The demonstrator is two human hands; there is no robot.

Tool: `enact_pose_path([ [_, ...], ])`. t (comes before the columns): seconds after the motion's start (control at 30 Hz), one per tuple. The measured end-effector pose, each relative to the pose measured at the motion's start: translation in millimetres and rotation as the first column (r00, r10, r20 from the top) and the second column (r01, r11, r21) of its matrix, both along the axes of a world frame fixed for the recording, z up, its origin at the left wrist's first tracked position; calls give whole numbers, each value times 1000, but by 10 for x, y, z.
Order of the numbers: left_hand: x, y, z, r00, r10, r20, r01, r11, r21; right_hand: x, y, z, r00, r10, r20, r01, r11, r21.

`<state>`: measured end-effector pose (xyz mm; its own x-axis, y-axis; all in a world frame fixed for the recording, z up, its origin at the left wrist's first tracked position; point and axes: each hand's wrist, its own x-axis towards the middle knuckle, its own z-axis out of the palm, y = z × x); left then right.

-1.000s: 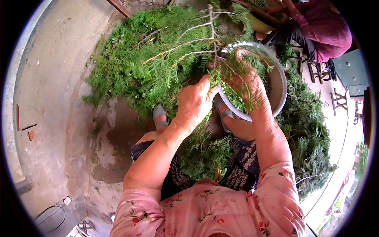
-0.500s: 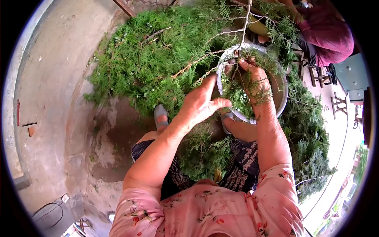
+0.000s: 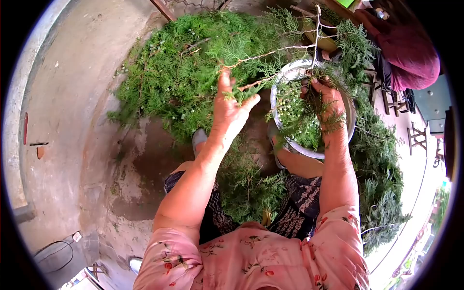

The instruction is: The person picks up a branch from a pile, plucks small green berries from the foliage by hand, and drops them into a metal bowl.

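Observation:
My right hand (image 3: 329,100) is closed around a conifer branch (image 3: 316,41) over the pale round bucket (image 3: 274,104). The branch's bare, light stems fan up and to the left, with flat green sprays still on some tips. Inside the bucket lie many small green cones (image 3: 290,108) with bits of foliage. Left of the bucket, my left hand (image 3: 229,111) has its thumb and fingers apart near a side stem's leafy end. Some foliage blurs at its fingertips; whether it touches that is hard to see.
A large heap of green cuttings (image 3: 164,72) covers the floor ahead and left. Darker branches (image 3: 379,169) lie to the right, and more (image 3: 249,188) between my legs. Another person in a maroon top (image 3: 408,53) sits at upper right, near small wooden stools (image 3: 394,101).
My left hand has moved left and away from the bucket, uncovering more of the cones. My right hand, still gripping the branch, appears slightly further right and lower.

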<state>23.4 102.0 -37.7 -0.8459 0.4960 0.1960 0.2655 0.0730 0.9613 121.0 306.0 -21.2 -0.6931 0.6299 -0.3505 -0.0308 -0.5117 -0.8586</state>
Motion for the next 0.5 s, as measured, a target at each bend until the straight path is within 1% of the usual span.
enact_pose_path([
  [0.03,0,6,67,978,-4,208,-28,988,155,2,-14,27,1000,6,-4,-6,1000,0],
  [0.07,-15,6,129,949,-36,312,-70,945,319,6,-33,54,1000,15,8,-15,999,35],
  [0.1,-32,-12,144,931,-63,359,-95,909,405,4,-52,64,999,25,20,-26,997,70],
  [0.17,-90,-53,97,884,-113,454,-151,850,506,-9,-84,79,999,29,33,-32,996,78],
  [0.23,-129,-66,62,877,-125,464,-163,831,532,-6,-120,151,986,30,162,-55,987,149],
  [0.3,-144,-74,109,869,-139,475,-176,810,559,-20,-114,131,985,38,168,-66,985,162],
  [0.37,-159,-93,190,886,-116,449,-231,730,643,-27,-53,20,987,51,152,-72,988,139],
  [0.4,-208,-120,160,862,-118,492,-278,702,655,-29,-42,-17,993,57,101,-71,987,145],
  [0.43,-250,-149,143,864,-112,490,-281,701,656,-26,-29,-24,993,64,98,-77,987,144],
  [0.5,-287,-189,192,872,-72,483,-304,694,653,-22,-33,19,987,28,157,-58,980,188],
])
